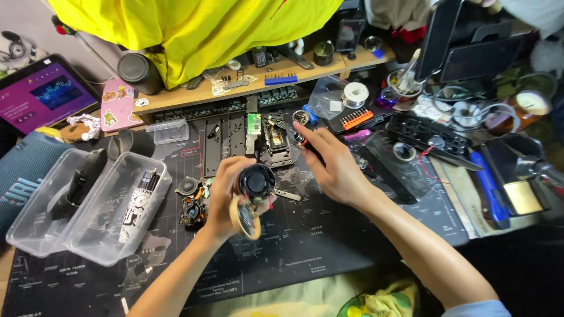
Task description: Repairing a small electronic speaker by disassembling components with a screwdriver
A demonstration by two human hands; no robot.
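Over the tabletop (pixel 329 235), your left hand (pixel 226 199) wraps its grip around a rigid, likely fragile black lens barrel (pixel 257 181); hold its sides. At two o'clock, your right hand (pixel 335 167) pinches a screwdriver (pixel 304 141).

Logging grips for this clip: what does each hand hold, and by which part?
Left hand grips a black round lens-like part around its barrel; a tape roll hangs there. Right hand holds a small screwdriver by its handle.
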